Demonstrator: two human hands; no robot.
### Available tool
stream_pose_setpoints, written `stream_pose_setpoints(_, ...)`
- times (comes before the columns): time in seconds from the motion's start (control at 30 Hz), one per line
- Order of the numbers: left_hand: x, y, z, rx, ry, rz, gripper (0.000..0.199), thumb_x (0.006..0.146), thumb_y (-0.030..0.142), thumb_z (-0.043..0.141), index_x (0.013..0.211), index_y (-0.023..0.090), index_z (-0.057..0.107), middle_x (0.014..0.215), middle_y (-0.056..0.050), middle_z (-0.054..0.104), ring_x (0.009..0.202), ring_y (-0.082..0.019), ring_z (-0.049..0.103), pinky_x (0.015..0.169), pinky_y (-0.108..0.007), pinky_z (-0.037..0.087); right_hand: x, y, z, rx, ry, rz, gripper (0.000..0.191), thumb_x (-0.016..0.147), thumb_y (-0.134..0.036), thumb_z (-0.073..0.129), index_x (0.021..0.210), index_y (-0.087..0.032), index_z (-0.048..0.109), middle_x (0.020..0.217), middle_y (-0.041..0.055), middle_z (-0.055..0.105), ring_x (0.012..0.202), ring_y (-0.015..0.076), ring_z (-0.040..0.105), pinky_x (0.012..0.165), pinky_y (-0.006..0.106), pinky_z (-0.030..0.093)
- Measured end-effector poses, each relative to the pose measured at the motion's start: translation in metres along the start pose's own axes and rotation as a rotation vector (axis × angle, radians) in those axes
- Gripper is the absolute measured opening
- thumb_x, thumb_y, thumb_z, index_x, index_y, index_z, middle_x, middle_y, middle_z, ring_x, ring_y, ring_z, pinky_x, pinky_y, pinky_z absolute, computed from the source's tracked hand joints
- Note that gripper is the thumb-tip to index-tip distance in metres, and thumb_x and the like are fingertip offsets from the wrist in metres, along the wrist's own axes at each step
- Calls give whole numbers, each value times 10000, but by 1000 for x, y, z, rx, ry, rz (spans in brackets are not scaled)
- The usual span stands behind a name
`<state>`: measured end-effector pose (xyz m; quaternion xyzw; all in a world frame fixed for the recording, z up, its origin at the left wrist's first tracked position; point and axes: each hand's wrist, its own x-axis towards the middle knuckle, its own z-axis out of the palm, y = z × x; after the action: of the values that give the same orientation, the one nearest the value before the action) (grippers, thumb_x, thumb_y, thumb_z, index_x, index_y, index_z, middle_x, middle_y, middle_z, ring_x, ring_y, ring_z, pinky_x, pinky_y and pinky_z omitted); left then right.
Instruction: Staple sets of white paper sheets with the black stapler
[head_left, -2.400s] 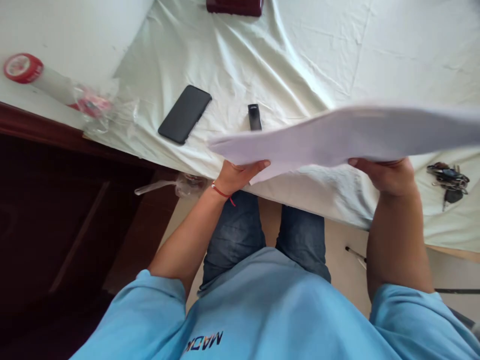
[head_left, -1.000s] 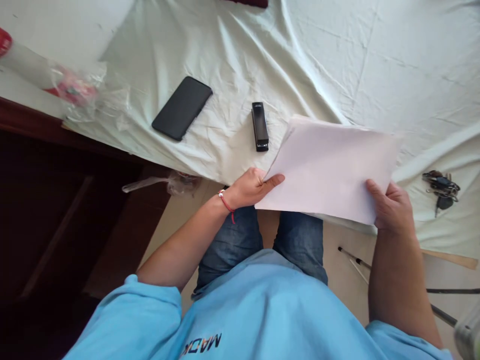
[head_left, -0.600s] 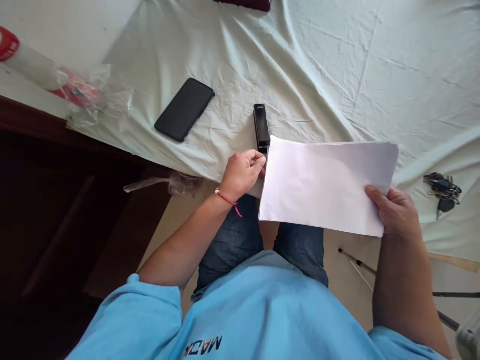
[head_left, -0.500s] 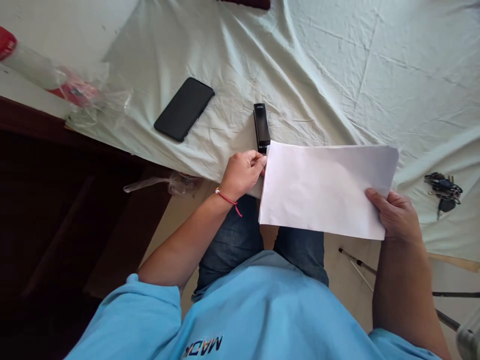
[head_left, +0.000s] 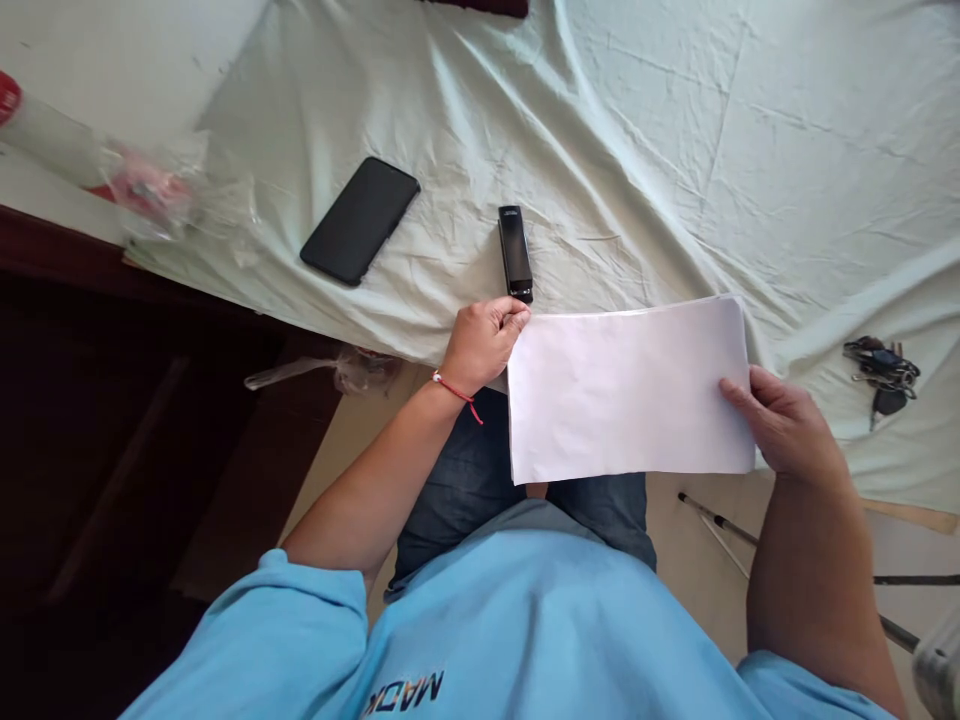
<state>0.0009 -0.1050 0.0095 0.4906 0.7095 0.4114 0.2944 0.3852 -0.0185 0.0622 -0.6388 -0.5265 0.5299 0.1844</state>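
A thin stack of white paper sheets is held level between my two hands, over my lap and the table's front edge. My left hand is closed, with thumb and fingers pinching the stack's upper left corner. At the right edge my right hand grips the sheets, thumb on top and most fingers hidden beneath. Just beyond my left fingertips a black stapler lies on the cloth, its near end almost at the paper's corner.
A pale green cloth covers the table. To the left lie a black phone, a clear plastic bag and a bottle with a red cap. Keys rest at the right. Below stand thin metal legs.
The paper stack has turned slightly and shifted left, its left corner now in my left fingers and clear of the stapler. My right hand has moved left with it.
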Motion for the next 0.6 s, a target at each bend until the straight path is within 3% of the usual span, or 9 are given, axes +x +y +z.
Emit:
stream_pose_setpoints(0.17,-1,-1,1,48,3,16,235,978,339,640,944,194,822,880,-51,840,781,-198,717,741,-299,510,22,-4,6,39,82,-128,484,684,-618,943,908,-220,782,827,6,719,678,109,580,575,208,488)
stream_pose_setpoints(0.33,-1,-2,2,61,1,29,247,988,335,634,966,201,841,925,-59,862,807,-206,745,750,-298,534,43,-7,19,62,169,-196,534,634,-627,954,797,-183,705,704,-20,608,605,70,449,516,200,343)
stream_pose_setpoints(0.6,-5,-1,4,146,-47,79,309,1002,404,649,1151,235,860,1191,-80,874,1076,-269,816,933,-355,605,49,-1,24,10,198,-224,515,691,-595,913,719,-177,614,638,-37,494,611,71,361,523,234,249)
